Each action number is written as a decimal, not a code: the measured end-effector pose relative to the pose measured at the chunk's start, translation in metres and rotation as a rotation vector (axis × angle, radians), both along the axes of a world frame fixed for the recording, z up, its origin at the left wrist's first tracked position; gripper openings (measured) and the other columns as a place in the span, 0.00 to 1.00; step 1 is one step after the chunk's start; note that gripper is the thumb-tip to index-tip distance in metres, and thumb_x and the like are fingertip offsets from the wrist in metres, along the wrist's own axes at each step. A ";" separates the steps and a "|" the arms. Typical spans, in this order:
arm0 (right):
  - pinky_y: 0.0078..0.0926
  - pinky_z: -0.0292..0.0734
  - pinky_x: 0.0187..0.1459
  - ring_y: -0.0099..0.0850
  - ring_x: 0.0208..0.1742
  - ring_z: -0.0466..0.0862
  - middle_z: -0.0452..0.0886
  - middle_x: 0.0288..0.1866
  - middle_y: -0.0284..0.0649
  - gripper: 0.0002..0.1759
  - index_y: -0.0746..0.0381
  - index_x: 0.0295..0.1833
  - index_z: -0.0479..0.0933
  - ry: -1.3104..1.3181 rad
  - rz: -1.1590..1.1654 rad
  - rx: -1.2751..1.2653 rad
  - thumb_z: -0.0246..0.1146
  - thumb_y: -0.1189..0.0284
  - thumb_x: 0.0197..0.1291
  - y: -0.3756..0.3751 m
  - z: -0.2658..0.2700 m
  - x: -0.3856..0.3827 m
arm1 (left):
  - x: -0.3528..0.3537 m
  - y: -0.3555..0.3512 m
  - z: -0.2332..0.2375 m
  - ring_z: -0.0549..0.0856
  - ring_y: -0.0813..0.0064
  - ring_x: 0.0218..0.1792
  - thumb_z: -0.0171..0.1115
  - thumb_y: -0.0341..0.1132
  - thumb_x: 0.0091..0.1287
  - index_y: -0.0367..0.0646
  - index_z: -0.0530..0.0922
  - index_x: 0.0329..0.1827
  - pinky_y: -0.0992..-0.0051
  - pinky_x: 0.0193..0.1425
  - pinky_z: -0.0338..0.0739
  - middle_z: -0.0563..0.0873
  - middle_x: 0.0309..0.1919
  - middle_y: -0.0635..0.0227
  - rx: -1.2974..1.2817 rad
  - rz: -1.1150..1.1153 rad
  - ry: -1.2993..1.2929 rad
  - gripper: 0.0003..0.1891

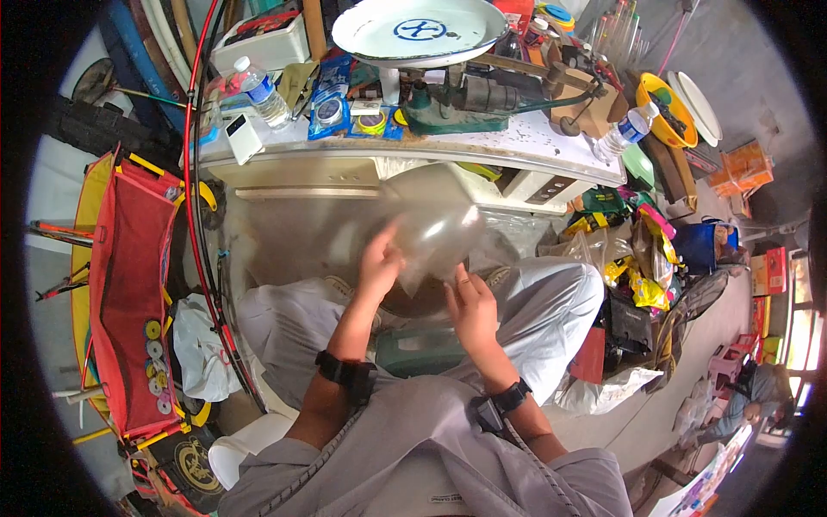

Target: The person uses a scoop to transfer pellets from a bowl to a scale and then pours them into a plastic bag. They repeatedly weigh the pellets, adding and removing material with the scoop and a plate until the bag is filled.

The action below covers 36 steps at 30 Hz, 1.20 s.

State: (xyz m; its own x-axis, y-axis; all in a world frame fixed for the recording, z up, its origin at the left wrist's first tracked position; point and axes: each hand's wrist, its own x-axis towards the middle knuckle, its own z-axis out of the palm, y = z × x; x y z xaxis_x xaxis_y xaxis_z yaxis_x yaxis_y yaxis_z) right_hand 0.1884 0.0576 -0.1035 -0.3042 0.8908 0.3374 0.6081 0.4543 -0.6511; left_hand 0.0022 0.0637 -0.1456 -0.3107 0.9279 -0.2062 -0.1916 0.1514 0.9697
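A greyish, see-through plastic bag or sheet (435, 228), smeared by motion, is held up between my hands in front of the table. My left hand (380, 263) grips its left edge, fingers bent against it. Around its lower right edge, the fingers of my right hand (470, 302) are bent and pinched together. Nothing can be seen inside the bag. Below it, a dark green object (419, 351) lies between my knees.
The table (345, 151) ahead bears an enamel dish (420, 33), a green machine (457, 116), a water bottle (264, 95) and a white device (244, 139). A red bag (129, 302) stands left, plastic bags (642, 276) right. Another person (748, 401) is far right.
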 end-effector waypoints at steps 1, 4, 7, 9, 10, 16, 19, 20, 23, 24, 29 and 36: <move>0.29 0.73 0.30 0.39 0.28 0.77 0.77 0.31 0.43 0.18 0.63 0.52 0.75 0.000 0.001 0.000 0.63 0.77 0.52 0.002 -0.003 0.001 | 0.000 0.001 0.002 0.67 0.90 0.19 0.46 0.19 0.58 0.43 0.64 0.67 0.87 0.22 0.62 0.70 0.21 0.81 -0.029 0.023 0.050 0.29; 0.25 0.69 0.23 0.31 0.22 0.75 0.77 0.26 0.41 0.08 0.67 0.40 0.75 0.092 -0.091 -0.030 0.62 0.76 0.56 0.013 -0.010 0.009 | -0.011 -0.003 -0.009 0.68 0.90 0.18 0.45 0.18 0.58 0.43 0.64 0.67 0.87 0.20 0.61 0.71 0.21 0.79 -0.028 0.015 0.117 0.30; 0.21 0.69 0.19 0.18 0.21 0.74 0.79 0.27 0.41 0.09 0.71 0.39 0.75 0.452 -0.121 -0.716 0.60 0.73 0.60 0.025 -0.015 0.024 | -0.023 -0.004 -0.022 0.67 0.90 0.17 0.45 0.18 0.58 0.44 0.65 0.67 0.87 0.20 0.61 0.71 0.20 0.79 0.016 0.037 0.187 0.30; 0.21 0.69 0.19 0.19 0.21 0.74 0.79 0.27 0.40 0.09 0.70 0.37 0.74 0.599 -0.145 -0.832 0.59 0.73 0.60 0.028 -0.026 0.030 | -0.039 -0.007 -0.021 0.69 0.88 0.20 0.45 0.17 0.55 0.44 0.67 0.65 0.86 0.23 0.66 0.72 0.22 0.77 -0.042 0.056 0.217 0.31; 0.20 0.69 0.18 0.20 0.21 0.74 0.79 0.27 0.40 0.09 0.70 0.35 0.73 0.747 -0.168 -0.947 0.58 0.73 0.60 0.030 -0.031 0.034 | -0.046 -0.008 -0.018 0.71 0.86 0.22 0.45 0.16 0.52 0.43 0.68 0.64 0.85 0.27 0.70 0.74 0.24 0.75 -0.100 0.076 0.247 0.32; 0.19 0.70 0.19 0.22 0.21 0.75 0.79 0.27 0.40 0.08 0.70 0.35 0.72 0.620 -0.176 -1.138 0.58 0.74 0.60 0.028 -0.081 0.055 | -0.106 -0.015 -0.021 0.73 0.84 0.24 0.43 0.22 0.55 0.43 0.71 0.62 0.82 0.28 0.69 0.82 0.34 0.68 -0.170 0.148 0.250 0.28; 0.19 0.70 0.20 0.22 0.21 0.75 0.79 0.27 0.40 0.08 0.70 0.35 0.72 0.634 -0.164 -1.221 0.58 0.74 0.61 0.026 -0.091 0.053 | -0.137 -0.008 -0.049 0.69 0.86 0.18 0.40 0.19 0.55 0.45 0.71 0.62 0.83 0.25 0.68 0.82 0.48 0.69 -0.208 0.143 0.416 0.29; 0.18 0.71 0.21 0.22 0.21 0.75 0.79 0.27 0.40 0.08 0.70 0.35 0.72 0.644 -0.168 -1.244 0.58 0.74 0.61 0.027 -0.092 0.052 | -0.146 -0.005 -0.057 0.69 0.86 0.18 0.40 0.19 0.55 0.45 0.71 0.62 0.83 0.25 0.68 0.82 0.48 0.69 -0.211 0.143 0.416 0.29; 0.19 0.71 0.22 0.22 0.21 0.75 0.79 0.28 0.40 0.09 0.70 0.35 0.72 0.615 -0.122 -1.297 0.58 0.74 0.61 0.029 -0.090 0.046 | -0.160 0.003 -0.076 0.79 0.78 0.27 0.41 0.19 0.56 0.44 0.72 0.61 0.78 0.35 0.75 0.80 0.53 0.65 -0.290 0.084 0.568 0.27; 0.19 0.71 0.22 0.22 0.21 0.75 0.79 0.28 0.40 0.09 0.70 0.35 0.72 0.607 -0.128 -1.299 0.58 0.74 0.61 0.029 -0.094 0.045 | -0.161 0.004 -0.087 0.81 0.72 0.37 0.42 0.20 0.58 0.43 0.72 0.60 0.75 0.42 0.74 0.79 0.54 0.61 -0.283 0.109 0.659 0.26; 0.20 0.72 0.22 0.22 0.21 0.74 0.79 0.29 0.40 0.09 0.71 0.36 0.72 0.577 -0.119 -1.286 0.57 0.73 0.62 0.030 -0.097 0.030 | -0.171 0.002 -0.152 0.81 0.60 0.49 0.52 0.25 0.60 0.44 0.72 0.59 0.72 0.53 0.72 0.82 0.48 0.57 -0.224 0.150 0.980 0.22; 0.23 0.72 0.21 0.23 0.22 0.75 0.78 0.26 0.39 0.10 0.70 0.36 0.73 0.401 -0.159 -1.240 0.57 0.72 0.61 0.029 -0.110 0.019 | -0.153 -0.010 -0.218 0.77 0.56 0.53 0.50 0.28 0.61 0.48 0.72 0.60 0.65 0.56 0.70 0.79 0.52 0.55 -0.484 -0.014 0.953 0.22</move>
State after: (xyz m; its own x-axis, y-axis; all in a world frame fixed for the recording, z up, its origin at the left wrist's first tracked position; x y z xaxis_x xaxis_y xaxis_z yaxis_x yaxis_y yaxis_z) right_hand 0.2076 0.0864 -0.2137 -0.2381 0.6892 -0.6843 0.2671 -0.6310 -0.7284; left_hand -0.1507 0.0542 -0.3639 -0.5284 0.8169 -0.2314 0.6183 0.5570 0.5545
